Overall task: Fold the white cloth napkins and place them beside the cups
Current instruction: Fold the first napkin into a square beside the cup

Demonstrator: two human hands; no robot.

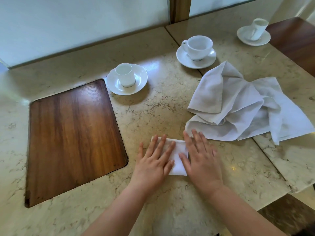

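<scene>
Two bare forearms enter from the lower edge. No sleeve covers either as far as shown. The left hand (154, 160) and right hand (200, 158) wear no rings or gloves.

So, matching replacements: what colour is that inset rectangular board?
Brown wood-grain inset rectangular board, head view.

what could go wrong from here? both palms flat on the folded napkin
1. The folded napkin is only pressed under the flat left hand and right hand; it may spring open when lifted.
2. The loose napkin pile lies close beside the right hand and could get dragged.
3. Carrying toward the nearest cup risks knocking it on its saucer.
</scene>
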